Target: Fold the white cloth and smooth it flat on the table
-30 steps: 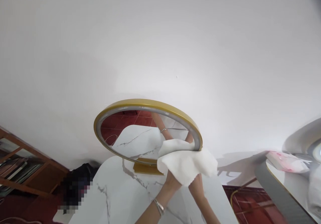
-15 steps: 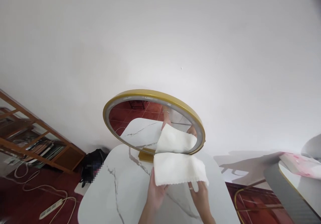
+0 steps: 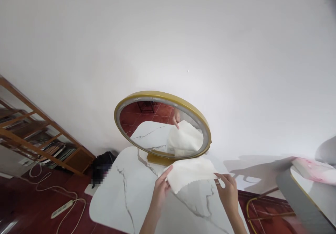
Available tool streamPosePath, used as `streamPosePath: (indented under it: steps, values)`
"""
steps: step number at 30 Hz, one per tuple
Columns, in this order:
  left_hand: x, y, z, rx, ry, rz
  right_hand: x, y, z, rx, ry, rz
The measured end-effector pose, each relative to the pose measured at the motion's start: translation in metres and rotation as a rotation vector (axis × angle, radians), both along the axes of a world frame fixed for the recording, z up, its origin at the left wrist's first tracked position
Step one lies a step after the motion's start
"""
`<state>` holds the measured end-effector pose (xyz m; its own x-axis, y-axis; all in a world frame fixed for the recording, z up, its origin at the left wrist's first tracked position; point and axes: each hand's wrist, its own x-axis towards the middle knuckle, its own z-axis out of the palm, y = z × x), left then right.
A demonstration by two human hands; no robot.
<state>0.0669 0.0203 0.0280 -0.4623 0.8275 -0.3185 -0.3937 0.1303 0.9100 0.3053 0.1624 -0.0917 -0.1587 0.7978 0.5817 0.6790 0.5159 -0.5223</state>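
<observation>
A white cloth (image 3: 191,172) with a scalloped edge is stretched between my hands above the marbled tabletop. My left hand (image 3: 160,185) pinches its left corner, thumb and fingers closed on it. At the right edge, my right hand (image 3: 228,192), with a ring on one finger, grips the cloth between thumb and fingertips. Just behind the cloth stands a round mirror (image 3: 144,129) with a gold frame and a pale inner ring. Its gold base (image 3: 157,158) rests on the table, partly hidden by the cloth. The cloth and a hand are reflected in the glass.
The white marbled table (image 3: 110,199) stands against a white wall. At left are a wooden shelf (image 3: 70,157) with books, a black bag (image 3: 101,167) and a power strip (image 3: 62,208) with cables. On the right, a pink-and-white package (image 3: 312,171) lies on another surface.
The cloth has turned and slackened, its near edge now slanting up to the right. My right hand has moved right and up to the cloth's right edge; my left has shifted slightly up.
</observation>
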Motion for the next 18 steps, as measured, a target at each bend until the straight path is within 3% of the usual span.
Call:
streamPosePath:
  steps: [2, 4, 7, 10, 12, 15, 18]
  values:
    - [-0.006, -0.008, 0.008, -0.004, 0.162, -0.051, 0.011, -0.003, 0.005, 0.130, -0.059, -0.029]
    - [-0.013, -0.016, 0.013, -0.021, 0.390, -0.092, 0.021, -0.013, 0.016, 0.154, -0.082, 0.006]
    - [-0.023, -0.028, 0.017, -0.027, 0.754, -0.092, 0.034, -0.034, 0.040, 0.052, -0.044, 0.172]
    - [-0.029, -0.044, 0.021, -0.026, 1.047, 0.032, 0.044, -0.057, 0.062, -0.058, -0.004, 0.233]
    - [-0.032, -0.056, 0.027, -0.014, 1.088, 0.053, 0.048, -0.070, 0.076, -0.065, 0.009, 0.197]
    - [-0.036, -0.071, 0.041, 0.064, 0.922, -0.097, 0.058, -0.088, 0.105, -0.012, 0.026, 0.137]
    - [-0.040, -0.084, 0.056, 0.081, 0.763, -0.220, 0.076, -0.107, 0.142, -0.041, -0.001, 0.171]
